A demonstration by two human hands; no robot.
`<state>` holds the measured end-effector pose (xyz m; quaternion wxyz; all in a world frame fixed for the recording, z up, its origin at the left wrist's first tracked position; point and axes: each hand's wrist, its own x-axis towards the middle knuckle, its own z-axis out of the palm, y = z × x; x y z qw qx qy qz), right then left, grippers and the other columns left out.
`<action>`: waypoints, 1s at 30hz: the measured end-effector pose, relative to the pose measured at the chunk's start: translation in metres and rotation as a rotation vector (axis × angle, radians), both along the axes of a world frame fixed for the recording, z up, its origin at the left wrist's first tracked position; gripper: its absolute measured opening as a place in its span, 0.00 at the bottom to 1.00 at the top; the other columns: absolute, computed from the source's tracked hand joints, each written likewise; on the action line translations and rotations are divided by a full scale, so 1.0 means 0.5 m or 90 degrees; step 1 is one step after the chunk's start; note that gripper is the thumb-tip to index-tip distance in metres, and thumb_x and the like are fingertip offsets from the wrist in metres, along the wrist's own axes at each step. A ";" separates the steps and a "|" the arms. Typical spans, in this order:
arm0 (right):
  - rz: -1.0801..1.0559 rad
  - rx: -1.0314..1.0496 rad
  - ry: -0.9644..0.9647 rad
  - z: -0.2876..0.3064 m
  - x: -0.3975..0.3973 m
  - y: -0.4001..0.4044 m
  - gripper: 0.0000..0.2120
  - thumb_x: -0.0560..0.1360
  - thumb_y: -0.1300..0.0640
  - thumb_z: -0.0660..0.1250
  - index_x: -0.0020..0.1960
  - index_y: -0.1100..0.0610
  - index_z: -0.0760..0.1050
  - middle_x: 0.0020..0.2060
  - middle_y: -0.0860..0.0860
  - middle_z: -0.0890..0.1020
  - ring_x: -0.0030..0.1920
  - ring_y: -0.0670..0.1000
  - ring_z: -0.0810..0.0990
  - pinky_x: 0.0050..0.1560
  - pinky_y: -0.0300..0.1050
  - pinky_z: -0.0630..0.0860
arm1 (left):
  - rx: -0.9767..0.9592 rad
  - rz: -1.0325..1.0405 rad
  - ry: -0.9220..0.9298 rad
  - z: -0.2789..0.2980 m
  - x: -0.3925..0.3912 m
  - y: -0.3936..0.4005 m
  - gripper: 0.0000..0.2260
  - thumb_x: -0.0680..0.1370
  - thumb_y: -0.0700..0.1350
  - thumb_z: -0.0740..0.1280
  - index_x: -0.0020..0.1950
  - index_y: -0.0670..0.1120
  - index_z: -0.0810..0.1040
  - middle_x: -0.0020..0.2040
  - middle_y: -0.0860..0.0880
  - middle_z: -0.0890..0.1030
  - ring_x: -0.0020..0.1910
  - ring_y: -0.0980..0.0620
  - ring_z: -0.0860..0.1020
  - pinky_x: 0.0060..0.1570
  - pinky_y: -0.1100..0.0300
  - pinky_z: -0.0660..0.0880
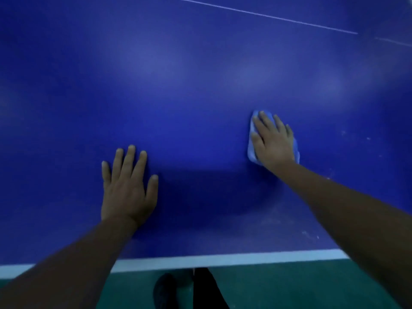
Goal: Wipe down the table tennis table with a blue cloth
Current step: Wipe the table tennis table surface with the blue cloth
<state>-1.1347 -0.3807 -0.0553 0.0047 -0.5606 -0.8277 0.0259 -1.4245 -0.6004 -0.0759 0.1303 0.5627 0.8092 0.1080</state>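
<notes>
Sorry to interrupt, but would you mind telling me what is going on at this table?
A person is wiping a blue table tennis table. The right hand presses a blue cloth flat on the surface, fingers straight. The left hand rests flat on the table nearer its white edge line.

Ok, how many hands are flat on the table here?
2. The left hand rests bare on the dark blue table tennis table near its white edge line; the right hand presses the light blue cloth further out. Nothing hides either.
</notes>
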 end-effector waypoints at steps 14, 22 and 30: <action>-0.045 -0.024 -0.044 -0.002 0.004 -0.209 0.25 0.84 0.45 0.48 0.80 0.47 0.58 0.80 0.45 0.58 0.79 0.58 0.54 0.76 0.62 0.51 | -0.018 -0.128 0.042 0.003 -0.045 -0.225 0.30 0.81 0.57 0.47 0.78 0.43 0.62 0.80 0.44 0.58 0.80 0.46 0.51 0.77 0.40 0.45; 0.270 -0.064 0.004 -0.031 -0.225 -0.460 0.25 0.82 0.45 0.49 0.77 0.48 0.63 0.77 0.47 0.64 0.77 0.61 0.58 0.74 0.65 0.55 | 0.021 -0.107 -0.015 0.005 -0.043 -0.227 0.30 0.81 0.55 0.48 0.79 0.41 0.59 0.79 0.44 0.60 0.80 0.47 0.52 0.77 0.41 0.47; 0.251 -0.048 -0.075 -0.007 0.015 -0.275 0.24 0.82 0.46 0.51 0.76 0.48 0.66 0.77 0.47 0.67 0.76 0.61 0.63 0.73 0.65 0.59 | 0.013 -0.126 0.006 0.009 -0.042 -0.225 0.29 0.81 0.55 0.47 0.77 0.40 0.64 0.79 0.43 0.60 0.80 0.44 0.52 0.77 0.39 0.47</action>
